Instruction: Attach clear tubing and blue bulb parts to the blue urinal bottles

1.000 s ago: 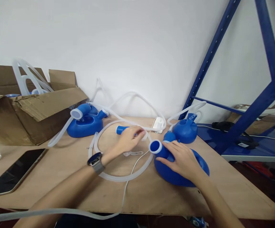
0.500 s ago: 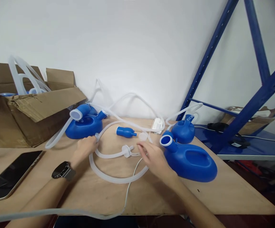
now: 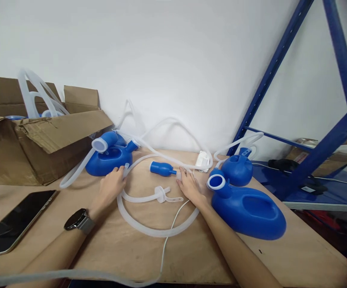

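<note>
One step in hand, I judge: sorting loose parts on the bench (image 3: 131,258). My left grip (image 3: 112,185) is closed around the tube end (image 3: 126,166); my right grip (image 3: 189,184), loosely spread, meets the cap (image 3: 178,175), hold unclear. Next calls for a careful pinch.

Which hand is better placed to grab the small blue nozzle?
Right, likely: the right hand is near the blue nozzle, by its narrow tip; the left hand is farther, at a tube end.

Soft light brightens the wall (image 3: 173,56), shadows on the table (image 3: 125,250) are faint, and the right-hand corners fall dark.
</note>
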Demonstrator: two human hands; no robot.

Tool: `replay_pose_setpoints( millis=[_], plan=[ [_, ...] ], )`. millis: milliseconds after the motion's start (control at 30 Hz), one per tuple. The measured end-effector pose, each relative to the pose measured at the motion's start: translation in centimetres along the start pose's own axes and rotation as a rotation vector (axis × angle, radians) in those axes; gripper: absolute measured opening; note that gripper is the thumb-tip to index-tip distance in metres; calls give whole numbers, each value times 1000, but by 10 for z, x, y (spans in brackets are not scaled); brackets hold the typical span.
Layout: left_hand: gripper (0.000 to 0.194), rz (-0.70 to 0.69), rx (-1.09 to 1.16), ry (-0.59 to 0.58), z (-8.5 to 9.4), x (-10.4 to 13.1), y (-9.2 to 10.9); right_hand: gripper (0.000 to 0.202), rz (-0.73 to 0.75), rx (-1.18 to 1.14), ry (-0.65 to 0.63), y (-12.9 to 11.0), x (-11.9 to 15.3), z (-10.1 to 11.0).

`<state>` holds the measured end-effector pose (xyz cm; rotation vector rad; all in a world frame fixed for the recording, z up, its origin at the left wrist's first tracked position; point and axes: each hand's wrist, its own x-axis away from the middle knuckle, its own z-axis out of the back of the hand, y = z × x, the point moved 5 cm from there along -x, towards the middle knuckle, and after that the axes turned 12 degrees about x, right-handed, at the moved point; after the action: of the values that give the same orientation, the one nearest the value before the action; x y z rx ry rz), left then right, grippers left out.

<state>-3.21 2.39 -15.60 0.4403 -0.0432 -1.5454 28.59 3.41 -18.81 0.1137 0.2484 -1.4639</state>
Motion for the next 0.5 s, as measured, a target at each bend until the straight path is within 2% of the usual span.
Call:
replay_pose_setpoints(
  millis=[133, 200, 300, 400, 500],
  plan=[
    [40, -196, -32, 87, -4, -6, 15, 55, -33, -107, 30, 5, -5, -1],
    [40, -312, 58, 72, -9, -10, 31, 57, -74, -183, 57, 8, -9, -3],
    [49, -448, 202, 20, -23, -18, 62, 59, -116, -317, 87, 10, -14, -9],
    [51, -504, 240, -46, -44, -29, 91, 55, -53, -436, 83, 7, -16, -12],
    [48, -520, 302, -134, -66, -40, 110, 50, 98, -521, 38, -3, -13, -12]
  ],
)
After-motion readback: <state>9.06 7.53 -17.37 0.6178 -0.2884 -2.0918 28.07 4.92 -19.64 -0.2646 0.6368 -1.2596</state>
